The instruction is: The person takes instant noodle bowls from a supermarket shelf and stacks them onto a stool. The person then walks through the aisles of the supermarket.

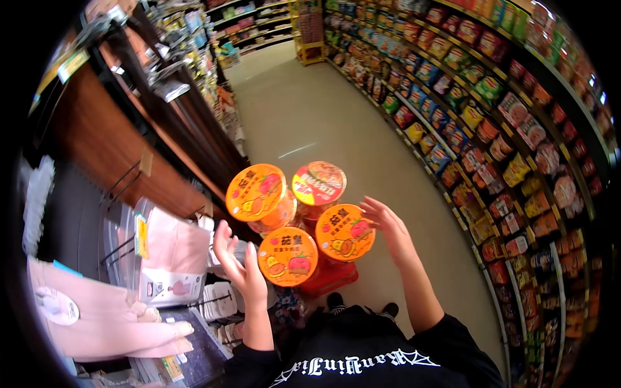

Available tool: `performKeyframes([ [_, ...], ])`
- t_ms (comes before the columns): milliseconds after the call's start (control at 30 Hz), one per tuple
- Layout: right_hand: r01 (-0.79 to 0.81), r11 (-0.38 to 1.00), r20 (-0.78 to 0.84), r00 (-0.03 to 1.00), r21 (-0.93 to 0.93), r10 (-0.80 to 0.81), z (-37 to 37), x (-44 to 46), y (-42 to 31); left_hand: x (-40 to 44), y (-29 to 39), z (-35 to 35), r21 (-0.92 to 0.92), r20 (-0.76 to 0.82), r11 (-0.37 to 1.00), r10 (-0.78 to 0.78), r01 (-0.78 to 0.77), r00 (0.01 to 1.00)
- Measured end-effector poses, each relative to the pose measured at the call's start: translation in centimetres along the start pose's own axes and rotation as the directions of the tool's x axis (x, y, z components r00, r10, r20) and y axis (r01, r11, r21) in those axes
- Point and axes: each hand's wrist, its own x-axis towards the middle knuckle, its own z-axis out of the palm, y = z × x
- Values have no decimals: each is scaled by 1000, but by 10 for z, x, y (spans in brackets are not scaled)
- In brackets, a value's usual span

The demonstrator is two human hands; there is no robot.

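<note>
Several instant noodle cups stand in a cluster of stacks in front of me. Orange lids with a tomato picture top the left cup (256, 192), the front cup (288, 257) and the right cup (345, 233). At the back is a noodle cup with a red and yellow lid (319, 183). My left hand (240, 262) is open beside the front cup, palm towards the stacks. My right hand (390, 227) is open, with its fingertips at the edge of the right cup's lid; I cannot tell whether they touch it. Beneath the cups shows something red (331, 279), partly hidden.
Shelves of bagged snacks (475, 116) line the aisle's right side. Packaged pale pink clothing (174, 249) hangs close on the left, with brown wooden panelling (103, 136) behind it. The tiled floor (291, 110) runs ahead to a yellow rack (310, 32).
</note>
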Motion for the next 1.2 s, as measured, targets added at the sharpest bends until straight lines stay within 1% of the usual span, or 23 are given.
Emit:
performKeyframes([
  [33, -30, 999, -71, 997, -23, 29, -20, -18, 0, -10, 8, 7, -25, 56, 998, 55, -54, 997],
  [100, -52, 998, -187, 981, -43, 43, -58, -59, 1, -32, 26, 32, -188, 195, 982, 68, -30, 978],
  [133, -71, 996, -281, 958, -53, 53, -78, -82, 5, -47, 31, 47, -262, 272, 964, 29, 44, 962],
  [167, -90, 994, -377, 924, -60, 61, -96, -107, 7, -61, 32, 64, -366, 363, 917, -18, 160, 932],
  [233, -108, 993, -505, 861, -53, 67, -129, -163, 8, -90, 46, 98, -421, 562, 775, -185, 472, 806],
  [267, -133, 990, -581, 809, -38, 87, -142, -191, 8, -104, 51, 112, -430, 606, 761, -156, 486, 780],
  [333, -125, 992, -692, 718, -19, 77, -165, -248, 2, -134, 67, 140, -342, 783, 576, -262, 743, 564],
  [367, -123, 992, -748, 658, 7, 87, -176, -276, -2, -150, 77, 155, -330, 819, 565, -227, 756, 527],
  [400, -114, 994, -786, 614, 0, 70, -184, -302, -6, -166, 86, 169, -267, 857, 602, -209, 752, 472],
  [467, -66, 997, -872, 486, 38, 65, -199, -351, -13, -195, 109, 196, -177, 911, 652, -174, 737, 373],
  [567, -62, 998, -932, 360, 17, 39, -224, -414, -25, -240, 139, 237, -130, 963, 682, -88, 720, 256],
  [600, -54, 999, -948, 316, 11, 27, -232, -432, -30, -256, 156, 249, -114, 968, 681, -88, 724, 236],
  [667, -85, 996, -959, 281, -41, -15, -244, -463, -45, -292, 175, 276, -109, 986, 654, -26, 749, 166],
  [700, -78, 996, -973, 231, -34, -15, -251, -480, -51, -311, 186, 287, -104, 991, 627, 3, 772, 131],
  [767, -59, 991, -970, 219, -121, -105, -260, -512, -64, -345, 215, 307, -54, 999, 617, 37, 785, 39],
  [833, -49, 992, -983, 144, -118, -110, -263, -544, -74, -378, 241, 322, -15, 997, 598, 71, 801, -34],
  [933, -28, 992, -991, 53, -125, -123, -271, -589, -80, -422, 276, 343, -10, 984, 604, 148, 797, -100],
  [1000, -14, 993, -993, -4, -117, -117, -275, -613, -78, -448, 293, 353, -6, 971, 645, 188, 764, -150],
  [1033, -14, 996, -994, -59, -90, -91, -276, -621, -76, -458, 299, 359, -1, 966, 646, 199, 763, -167],
  [1067, -10, 998, -992, -112, -62, -63, -278, -628, -73, -467, 305, 365, 3, 952, 679, 223, 734, -211],
  [1100, -5, 998, -989, -133, -63, -63, -280, -634, -69, -476, 311, 371, 5, 935, 711, 246, 703, -256],
  [1167, 10, 999, -974, -223, -34, -31, -285, -641, -61, -493, 320, 385, 13, 918, 727, 263, 686, -297],
  [1200, 11, 999, -970, -242, -38, -34, -288, -645, -58, -502, 324, 393, 17, 908, 740, 270, 673, -320],
])
